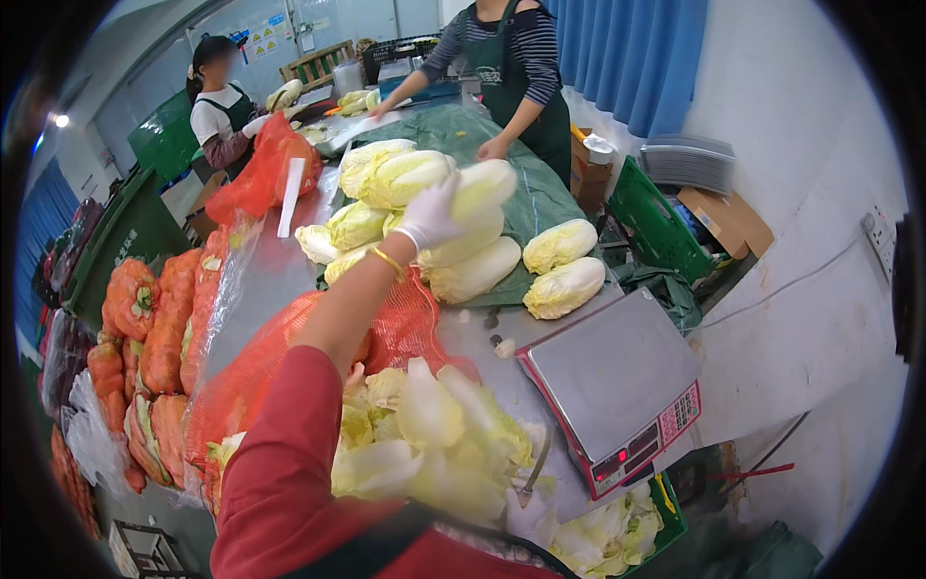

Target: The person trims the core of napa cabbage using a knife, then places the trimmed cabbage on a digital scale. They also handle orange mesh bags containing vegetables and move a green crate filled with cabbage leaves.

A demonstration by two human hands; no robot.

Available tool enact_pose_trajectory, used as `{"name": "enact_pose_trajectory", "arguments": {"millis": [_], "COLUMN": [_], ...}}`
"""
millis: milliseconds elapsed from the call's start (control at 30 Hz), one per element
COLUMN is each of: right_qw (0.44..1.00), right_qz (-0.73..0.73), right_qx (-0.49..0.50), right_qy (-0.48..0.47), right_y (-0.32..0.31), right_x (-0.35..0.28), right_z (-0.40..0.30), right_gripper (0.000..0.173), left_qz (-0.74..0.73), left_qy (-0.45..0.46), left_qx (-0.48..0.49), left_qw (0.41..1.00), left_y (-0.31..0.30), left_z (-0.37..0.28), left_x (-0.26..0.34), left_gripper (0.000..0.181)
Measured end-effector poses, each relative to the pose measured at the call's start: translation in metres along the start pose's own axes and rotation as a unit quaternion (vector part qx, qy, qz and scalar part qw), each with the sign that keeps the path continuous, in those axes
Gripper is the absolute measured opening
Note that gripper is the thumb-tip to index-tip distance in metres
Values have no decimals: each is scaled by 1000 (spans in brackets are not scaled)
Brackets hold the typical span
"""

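Note:
My left hand (432,216), in a white glove, reaches out over a pile of napa cabbages (470,269) and grips the upper one, a napa cabbage (486,189) that looks blurred. Close to my body, my gloved right hand (529,512) is closed on a knife (539,463) with a curved blade. Loose cabbage leaves (434,434) lie heaped between my arms, beside red mesh bags (405,326). Two trimmed cabbages (563,286) rest on green plastic sheeting near the scale.
A digital scale (615,369) stands at the right of the metal table. Below it, a green crate (673,506) holds leaves. Filled orange mesh sacks (170,326) line the left. Two people (506,65) (221,108) work across the table. A stocked green crate (655,224) stands by the wall.

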State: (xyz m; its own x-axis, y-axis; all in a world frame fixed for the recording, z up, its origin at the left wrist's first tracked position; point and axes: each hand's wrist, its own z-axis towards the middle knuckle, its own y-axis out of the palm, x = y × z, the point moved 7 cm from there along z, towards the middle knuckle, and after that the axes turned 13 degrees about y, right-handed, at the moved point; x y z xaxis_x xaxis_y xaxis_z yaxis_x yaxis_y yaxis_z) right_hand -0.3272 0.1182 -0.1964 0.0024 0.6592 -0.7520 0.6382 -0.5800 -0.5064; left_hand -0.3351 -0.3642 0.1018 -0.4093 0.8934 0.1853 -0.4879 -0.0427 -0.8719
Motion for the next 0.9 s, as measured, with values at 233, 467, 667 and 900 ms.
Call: {"name": "enact_pose_trajectory", "arguments": {"millis": [233,467,667,900], "right_qw": [998,997,981,971], "right_qz": [26,67,176,164], "right_qx": [-36,-37,-54,-95], "right_qy": [39,-13,-66,-142], "right_y": [-9,-15,-6,-4], "right_x": [-8,-48,-31,-47], "right_z": [-7,-12,-2,8], "right_gripper": [32,20,15,16], "left_qz": [161,-35,-399,-16], "left_qy": [-15,-30,-385,-256], "left_qx": [-51,-74,-139,-193], "left_qw": [985,996,820,947], "left_y": [14,-99,-140,-107], "left_z": [-14,-161,-390,-452], "left_x": [-63,-38,-45,-122], "left_gripper": [83,69,39,51]}}
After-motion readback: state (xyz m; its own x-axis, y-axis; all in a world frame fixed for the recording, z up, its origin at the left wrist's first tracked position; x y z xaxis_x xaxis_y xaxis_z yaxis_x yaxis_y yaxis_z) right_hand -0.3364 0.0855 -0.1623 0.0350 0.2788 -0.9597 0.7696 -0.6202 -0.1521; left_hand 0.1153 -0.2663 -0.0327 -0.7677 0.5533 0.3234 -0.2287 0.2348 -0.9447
